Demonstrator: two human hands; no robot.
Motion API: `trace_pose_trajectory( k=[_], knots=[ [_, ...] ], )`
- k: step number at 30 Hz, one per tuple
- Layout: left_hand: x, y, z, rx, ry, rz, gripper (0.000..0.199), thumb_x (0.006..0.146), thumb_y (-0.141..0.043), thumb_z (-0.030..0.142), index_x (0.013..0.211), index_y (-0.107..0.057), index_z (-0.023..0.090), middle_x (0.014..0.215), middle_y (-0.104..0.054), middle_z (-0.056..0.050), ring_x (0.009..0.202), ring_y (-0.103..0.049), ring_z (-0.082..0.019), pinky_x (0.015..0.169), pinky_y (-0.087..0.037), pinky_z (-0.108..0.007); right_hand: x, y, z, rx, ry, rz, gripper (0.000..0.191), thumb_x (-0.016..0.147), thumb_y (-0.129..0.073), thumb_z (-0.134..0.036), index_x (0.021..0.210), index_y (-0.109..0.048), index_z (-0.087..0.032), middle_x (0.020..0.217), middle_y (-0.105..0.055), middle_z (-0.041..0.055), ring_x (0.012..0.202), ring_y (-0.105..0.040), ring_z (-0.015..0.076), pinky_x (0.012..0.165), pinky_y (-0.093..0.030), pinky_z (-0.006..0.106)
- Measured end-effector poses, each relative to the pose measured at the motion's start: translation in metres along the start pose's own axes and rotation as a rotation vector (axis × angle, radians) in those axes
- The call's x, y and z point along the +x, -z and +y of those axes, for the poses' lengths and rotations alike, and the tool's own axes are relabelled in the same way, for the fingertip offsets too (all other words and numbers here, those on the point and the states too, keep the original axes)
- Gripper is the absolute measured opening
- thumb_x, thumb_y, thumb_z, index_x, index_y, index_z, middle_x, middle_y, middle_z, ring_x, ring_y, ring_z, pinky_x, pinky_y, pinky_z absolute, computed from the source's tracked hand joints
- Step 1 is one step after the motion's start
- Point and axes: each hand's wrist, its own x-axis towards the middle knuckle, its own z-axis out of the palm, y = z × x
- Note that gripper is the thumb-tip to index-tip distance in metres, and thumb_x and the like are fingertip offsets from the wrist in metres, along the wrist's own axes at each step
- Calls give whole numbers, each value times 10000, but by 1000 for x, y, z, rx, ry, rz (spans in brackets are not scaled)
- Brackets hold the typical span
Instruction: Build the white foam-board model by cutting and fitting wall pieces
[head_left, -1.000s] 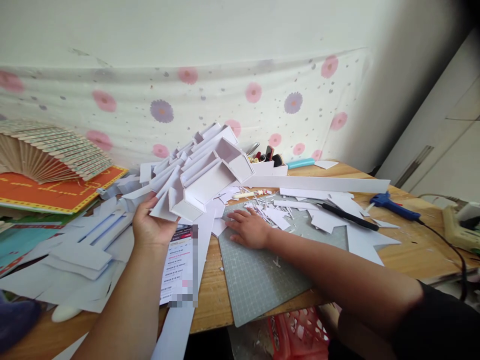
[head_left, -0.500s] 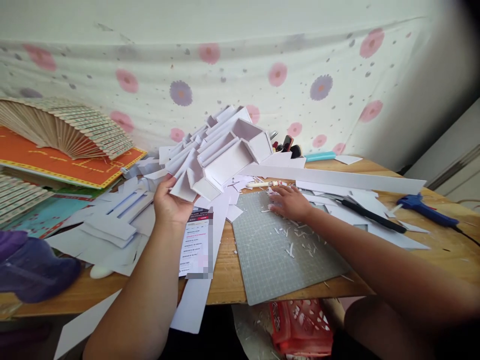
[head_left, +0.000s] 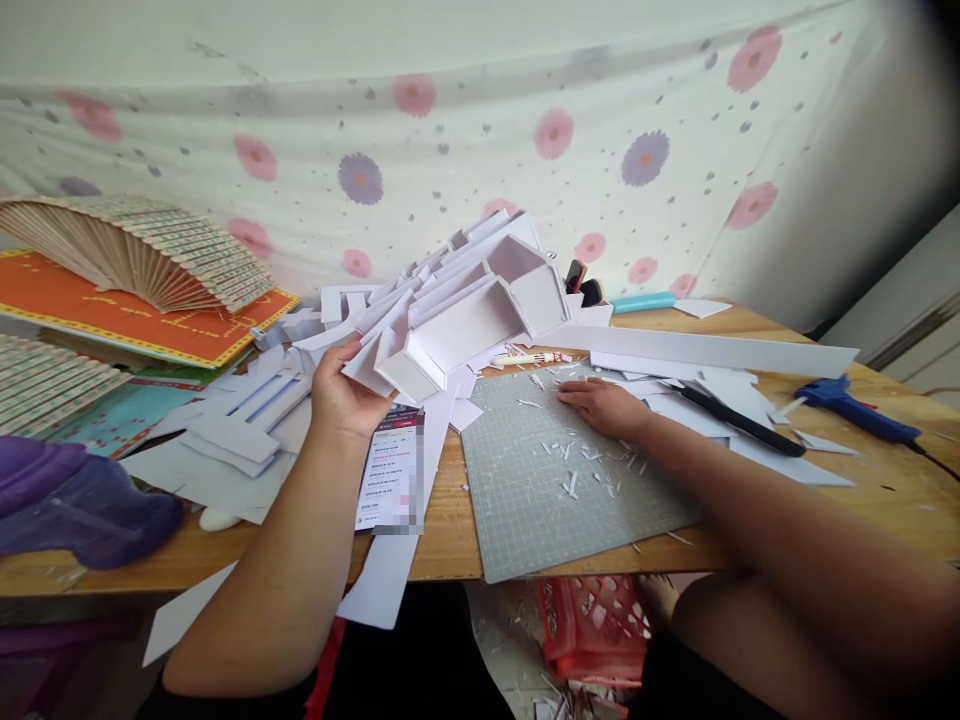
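My left hand (head_left: 346, 392) grips the near lower corner of a white foam-board model (head_left: 469, 325), built of folded walls and box-like compartments, and holds it tilted above the table. Flat on the far part of a grey cutting mat (head_left: 517, 520) lies my right hand (head_left: 604, 408), fingers stretched out and nothing in them. Small white scraps (head_left: 570, 455) are strewn over the mat beside it. Just beyond that hand is a pale pen (head_left: 529, 358). A phone (head_left: 391, 470) with a lit screen rests below the model, on a white strip.
Offcuts of white board (head_left: 232, 440) pile up at left, near a purple container (head_left: 90, 500). A folding fan (head_left: 150, 255) lies behind them. On the right are a black-handled cutter (head_left: 750, 422), a blue glue gun (head_left: 855, 408) and a long white strip (head_left: 720, 350). A red basket (head_left: 592, 630) stands below.
My right hand has slid a little to the right across the mat, and some scraps have shifted. The model, still in my left hand, has moved slightly right.
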Motion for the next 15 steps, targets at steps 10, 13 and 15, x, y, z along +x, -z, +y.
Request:
trace_pose_trajectory(
  k=[10, 13, 15],
  knots=[
    [-47, -40, 16, 194, -36, 95, 264, 652, -587, 150, 912, -629, 154, 826, -702, -71, 687, -662, -207, 610, -554, -312, -27, 3, 5, -27, -85, 23, 563, 867, -479, -581, 1299, -571, -230, 1404, -483, 145, 1271, -430, 338, 1021, -342, 490],
    [-55, -47, 15, 193, -38, 94, 266, 638, -590, 148, 901, -629, 149, 833, -697, -82, 676, -663, -212, 593, -552, -311, -25, 2, -5, -45, -112, -2, 597, 863, -435, -639, 1293, -564, -244, 1388, -499, 147, 1239, -458, 353, 990, -356, 506],
    [-59, -51, 16, 195, -44, 47, 282, 636, -592, 147, 915, -634, 141, 864, -695, -96, 676, -660, -212, 586, -547, -306, -22, 4, -8, -64, -159, 3, 554, 890, -406, -608, 1266, -581, -241, 1342, -538, 152, 1189, -498, 352, 951, -385, 502]
  ],
)
